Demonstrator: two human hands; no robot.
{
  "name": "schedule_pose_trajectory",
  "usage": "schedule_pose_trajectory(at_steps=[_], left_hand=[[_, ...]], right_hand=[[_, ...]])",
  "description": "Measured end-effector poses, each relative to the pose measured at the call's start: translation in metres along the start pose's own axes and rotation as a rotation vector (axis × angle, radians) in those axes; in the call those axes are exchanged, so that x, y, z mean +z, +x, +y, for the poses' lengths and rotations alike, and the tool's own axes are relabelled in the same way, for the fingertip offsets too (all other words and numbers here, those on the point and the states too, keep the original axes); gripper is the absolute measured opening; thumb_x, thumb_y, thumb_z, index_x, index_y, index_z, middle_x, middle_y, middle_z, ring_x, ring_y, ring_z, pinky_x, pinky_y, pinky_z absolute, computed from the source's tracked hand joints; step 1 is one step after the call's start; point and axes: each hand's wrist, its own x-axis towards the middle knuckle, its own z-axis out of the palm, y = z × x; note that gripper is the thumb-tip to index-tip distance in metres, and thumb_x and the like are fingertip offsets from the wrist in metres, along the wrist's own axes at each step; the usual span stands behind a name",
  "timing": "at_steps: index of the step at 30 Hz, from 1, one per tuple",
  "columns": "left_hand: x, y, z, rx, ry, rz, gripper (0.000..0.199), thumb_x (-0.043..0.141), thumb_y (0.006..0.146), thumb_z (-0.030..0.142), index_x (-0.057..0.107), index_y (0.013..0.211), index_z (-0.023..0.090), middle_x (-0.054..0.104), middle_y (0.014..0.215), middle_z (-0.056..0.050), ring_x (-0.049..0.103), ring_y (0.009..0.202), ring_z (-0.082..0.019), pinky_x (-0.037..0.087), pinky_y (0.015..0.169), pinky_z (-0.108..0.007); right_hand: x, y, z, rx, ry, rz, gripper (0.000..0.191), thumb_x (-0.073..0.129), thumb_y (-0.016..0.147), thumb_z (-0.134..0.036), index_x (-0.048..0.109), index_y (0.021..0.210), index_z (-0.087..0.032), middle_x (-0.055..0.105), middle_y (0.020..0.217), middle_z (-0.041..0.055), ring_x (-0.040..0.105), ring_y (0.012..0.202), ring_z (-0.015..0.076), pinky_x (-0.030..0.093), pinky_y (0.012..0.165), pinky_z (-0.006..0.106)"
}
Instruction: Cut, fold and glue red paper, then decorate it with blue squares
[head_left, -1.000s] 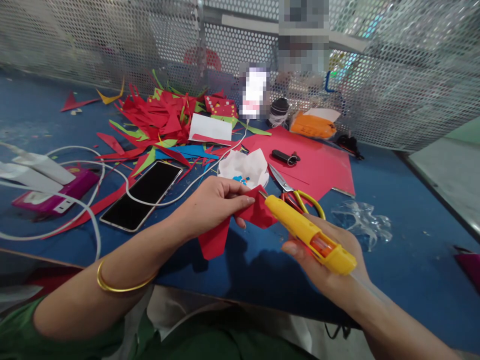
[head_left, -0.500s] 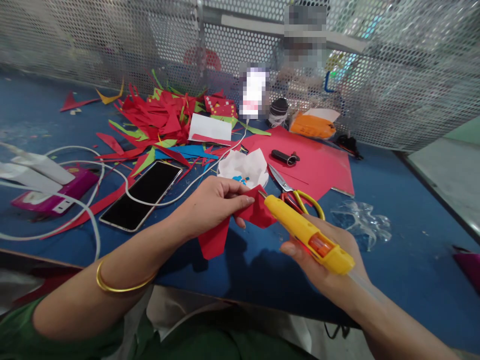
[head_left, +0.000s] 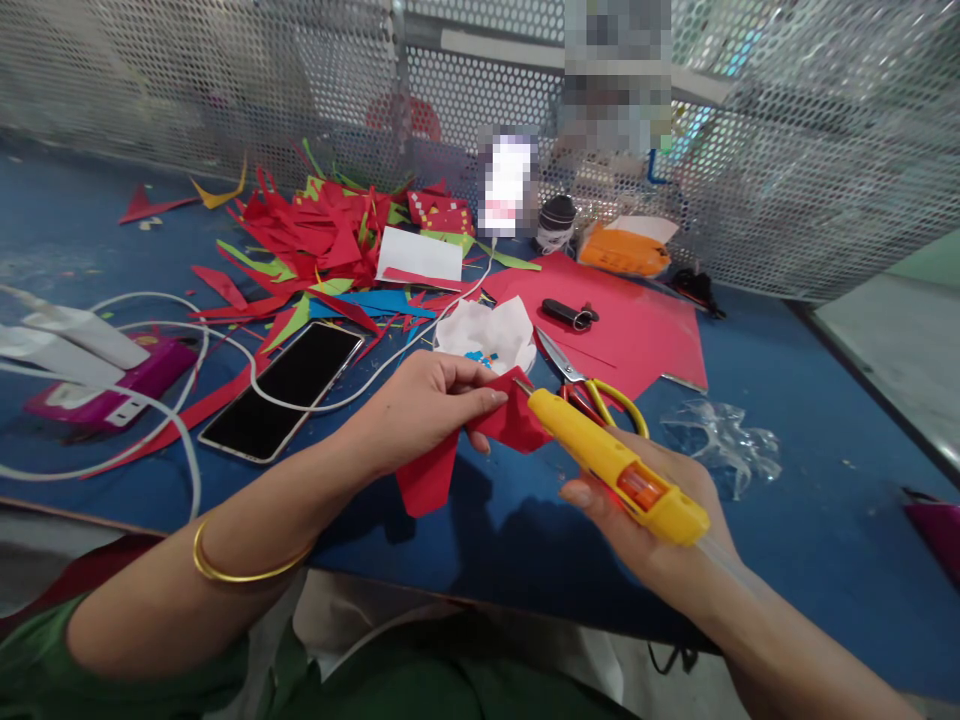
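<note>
My left hand [head_left: 431, 405] pinches a folded piece of red paper [head_left: 429, 475] between thumb and fingers, just above the front of the blue table. One end of the paper hangs down toward me and the other sticks out to the right. My right hand [head_left: 660, 500] is wrapped round a yellow hot glue gun [head_left: 600, 445] with a clear glue stick in its back. Its metal tip meets the upper edge of the red paper; whether glue is coming out is too small to tell. Behind my fingers lies a white paper dish [head_left: 495, 335] with small blue bits.
Scissors [head_left: 574, 370] lie close beyond the glue gun, beside red sheets [head_left: 637, 330]. A black phone [head_left: 285, 390] and white cables [head_left: 191, 440] are at the left, before a heap of paper scraps [head_left: 322, 230]. Clear plastic [head_left: 724, 445] lies right. A perforated metal screen [head_left: 480, 80] stands behind.
Almost nothing differs. The glue gun tip has shifted very slightly left and up along the red paper's edge; both hands keep their holds.
</note>
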Motion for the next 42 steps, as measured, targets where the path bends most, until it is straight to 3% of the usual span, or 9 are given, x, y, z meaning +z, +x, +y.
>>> schedule_pose_trajectory(at_steps=[13, 20, 35, 39, 42], left_hand=[[0.0004, -0.0009, 0.0016, 0.01, 0.004, 0.01, 0.015, 0.068, 0.084, 0.029, 0.07, 0.08, 0.015, 0.07, 0.065, 0.0, 0.067, 0.053, -0.011, 0.049, 0.051, -0.017], [0.0001, -0.0008, 0.0009, 0.0, -0.014, -0.006, 0.016, 0.067, 0.084, 0.03, 0.074, 0.087, 0.016, 0.075, 0.073, -0.002, 0.068, 0.054, -0.011, 0.051, 0.053, -0.018], [0.0016, -0.0012, 0.0033, -0.022, 0.022, 0.032, 0.014, 0.067, 0.082, 0.029, 0.071, 0.08, 0.016, 0.068, 0.062, 0.002, 0.065, 0.051, -0.01, 0.047, 0.051, -0.017], [0.0016, -0.0012, 0.0039, -0.031, 0.014, 0.028, 0.015, 0.068, 0.083, 0.029, 0.072, 0.086, 0.015, 0.07, 0.064, 0.0, 0.066, 0.053, -0.01, 0.049, 0.053, -0.017], [0.0018, -0.0009, 0.0021, -0.033, -0.001, 0.022, 0.013, 0.067, 0.083, 0.028, 0.072, 0.082, 0.015, 0.07, 0.063, 0.001, 0.065, 0.053, -0.01, 0.049, 0.054, -0.018]], right_hand=[[-0.001, -0.0003, -0.0011, -0.009, -0.028, 0.005, 0.036, 0.054, 0.095, -0.055, 0.057, 0.08, -0.023, 0.06, 0.063, -0.0005, 0.054, 0.049, 0.0135, 0.038, 0.045, 0.027], [-0.0017, -0.0003, -0.0014, -0.024, 0.007, -0.011, 0.034, 0.056, 0.095, -0.052, 0.055, 0.076, -0.023, 0.058, 0.061, -0.0012, 0.053, 0.049, 0.0131, 0.037, 0.044, 0.027], [-0.0024, 0.0008, -0.0009, 0.016, -0.033, 0.029, 0.034, 0.059, 0.092, -0.052, 0.055, 0.074, -0.024, 0.059, 0.062, -0.0013, 0.054, 0.048, 0.013, 0.039, 0.045, 0.027], [-0.0063, 0.0006, -0.0031, 0.061, 0.132, -0.048, 0.038, 0.061, 0.091, -0.053, 0.056, 0.068, -0.023, 0.056, 0.057, -0.0019, 0.052, 0.046, 0.0128, 0.038, 0.043, 0.027], [-0.0083, -0.0015, -0.0017, 0.103, 0.358, -0.038, 0.041, 0.06, 0.09, -0.058, 0.059, 0.068, -0.023, 0.055, 0.056, -0.0019, 0.051, 0.045, 0.0133, 0.04, 0.042, 0.028]])
